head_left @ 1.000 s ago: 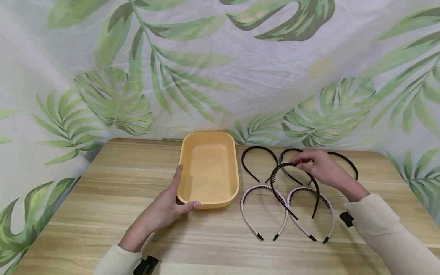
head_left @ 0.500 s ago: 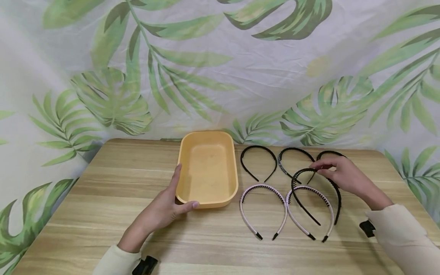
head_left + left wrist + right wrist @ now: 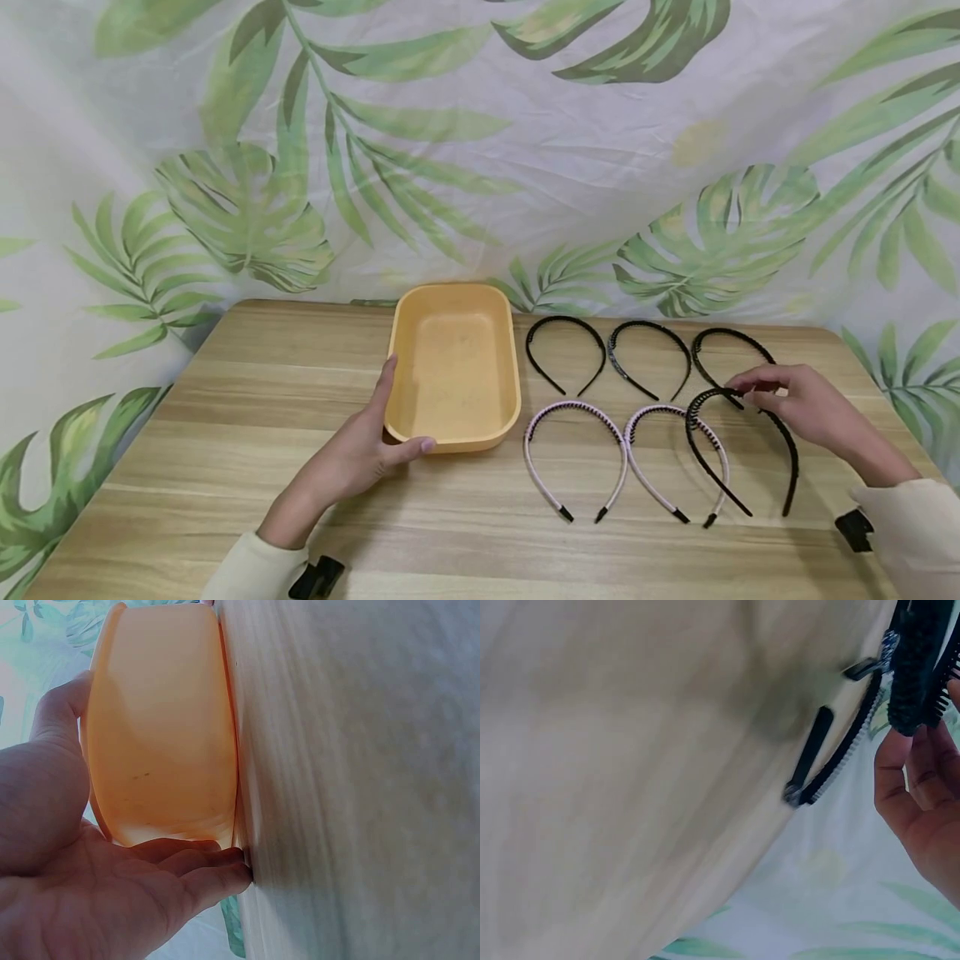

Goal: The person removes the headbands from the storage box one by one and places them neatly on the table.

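My left hand [image 3: 348,460] holds the near left corner of a yellow plastic bin [image 3: 452,379], its thumb on the near rim. In the left wrist view, the fingers lie against the bin's outer wall [image 3: 165,727]. My right hand [image 3: 813,417] pinches a black toothed headband [image 3: 793,471] by its top, ends pointing toward me. The held headband partly covers one lilac headband [image 3: 645,477] in the head view. A second lilac headband [image 3: 527,462] lies to its left. In the right wrist view, the held headband [image 3: 911,682] appears dark and textured.
Behind the lilac pair, a row of black headbands lies on the wooden table [image 3: 247,417]: a left one [image 3: 564,318], a middle one with glittery trim [image 3: 651,324], and a right one [image 3: 723,331]. A leaf-print cloth [image 3: 420,167] hangs behind the table's back edge.
My right hand has moved rightward and nearer me with the black headband, uncovering the back row's middle and right headbands. My left hand and the bin have stayed put.
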`<action>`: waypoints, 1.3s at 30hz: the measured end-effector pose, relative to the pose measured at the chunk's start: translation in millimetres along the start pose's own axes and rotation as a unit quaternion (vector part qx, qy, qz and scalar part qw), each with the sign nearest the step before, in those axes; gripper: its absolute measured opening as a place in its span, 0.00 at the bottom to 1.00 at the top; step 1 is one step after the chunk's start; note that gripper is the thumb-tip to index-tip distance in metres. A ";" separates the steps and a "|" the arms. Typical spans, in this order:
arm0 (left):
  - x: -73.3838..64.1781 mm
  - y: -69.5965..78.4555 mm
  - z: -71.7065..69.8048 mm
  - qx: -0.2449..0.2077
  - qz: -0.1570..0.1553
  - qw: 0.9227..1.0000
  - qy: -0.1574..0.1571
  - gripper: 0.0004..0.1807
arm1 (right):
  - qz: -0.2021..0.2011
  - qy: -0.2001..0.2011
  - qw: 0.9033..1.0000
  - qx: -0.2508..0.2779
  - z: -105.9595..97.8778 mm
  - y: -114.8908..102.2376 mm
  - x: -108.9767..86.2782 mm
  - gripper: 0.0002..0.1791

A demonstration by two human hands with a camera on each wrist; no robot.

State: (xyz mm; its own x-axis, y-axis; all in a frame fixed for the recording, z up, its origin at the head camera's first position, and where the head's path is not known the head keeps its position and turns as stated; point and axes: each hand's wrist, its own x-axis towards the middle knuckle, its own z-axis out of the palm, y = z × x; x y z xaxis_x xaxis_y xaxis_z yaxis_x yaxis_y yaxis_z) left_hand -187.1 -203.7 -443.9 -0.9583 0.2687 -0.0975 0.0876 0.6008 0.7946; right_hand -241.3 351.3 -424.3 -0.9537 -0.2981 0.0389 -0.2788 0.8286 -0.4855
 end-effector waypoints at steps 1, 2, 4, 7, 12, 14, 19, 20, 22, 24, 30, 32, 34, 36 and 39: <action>0.0 0.2 0.1 0.001 0.001 1.000 0.000 0.69 | -0.001 0.003 1.000 -0.001 -0.2 2.5 -2.1 0.12; -0.1 0.3 0.2 0.002 0.001 1.000 0.000 0.69 | 0.000 0.007 1.000 -0.002 -0.4 4.8 -4.0 0.12; -0.1 0.5 0.3 0.002 0.001 1.000 0.000 0.69 | 0.002 0.008 1.000 -0.005 -1.0 8.9 -7.8 0.12; 0.0 0.9 0.0 0.004 -0.002 1.000 0.002 0.69 | 0.011 0.011 1.000 -0.008 -0.9 14.7 -13.7 0.12; 0.2 1.7 -1.2 0.000 -0.007 1.000 0.002 0.69 | 0.022 0.012 1.000 -0.006 1.2 24.3 -22.0 0.11; 0.1 2.0 -1.6 -0.001 -0.008 1.000 0.001 0.69 | 0.022 0.012 1.000 -0.004 1.4 28.4 -23.8 0.11; 0.2 2.1 -1.9 -0.005 -0.010 1.000 0.000 0.69 | 0.037 0.007 0.999 -0.001 -1.6 35.8 -26.5 0.11; 0.3 2.0 -1.9 -0.006 -0.011 1.000 0.000 0.69 | 0.043 0.003 0.999 -0.001 -2.4 36.6 -26.9 0.11; 0.4 2.0 -1.7 -0.008 -0.011 1.000 -0.001 0.69 | 0.051 -0.005 0.999 0.000 -3.3 38.1 -27.5 0.11; 0.3 1.9 -1.4 -0.008 -0.009 1.000 0.000 0.69 | 0.067 -0.016 0.998 -0.001 -5.2 38.2 -28.2 0.11; -0.4 1.8 -1.1 -0.008 -0.006 1.000 0.003 0.69 | 0.084 -0.035 0.996 -0.007 -9.2 38.5 -28.3 0.12; -0.4 2.0 -1.0 -0.007 -0.008 1.000 0.002 0.68 | 0.079 -0.033 0.996 -0.008 -9.1 40.3 -28.0 0.12; -0.2 2.1 -0.9 -0.006 -0.010 1.000 0.002 0.68 | 0.076 -0.033 0.996 -0.010 -9.0 42.2 -28.0 0.12; -0.1 2.1 -0.7 -0.004 -0.011 1.000 0.001 0.68 | 0.074 -0.036 0.997 -0.011 -8.8 43.8 -28.4 0.12; 0.0 2.0 -0.5 -0.002 -0.012 1.000 0.001 0.69 | 0.068 -0.036 0.997 -0.014 -8.0 45.2 -28.9 0.12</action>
State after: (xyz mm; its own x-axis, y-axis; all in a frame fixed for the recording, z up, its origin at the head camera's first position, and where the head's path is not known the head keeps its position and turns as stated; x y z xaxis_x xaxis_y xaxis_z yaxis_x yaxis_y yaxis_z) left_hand -187.0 -202.9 -441.9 -0.9605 0.2528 -0.1162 0.0630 0.6044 0.7942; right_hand -227.3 401.2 -440.4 -0.9725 -0.2148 -0.0897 -0.1512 0.8759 -0.4581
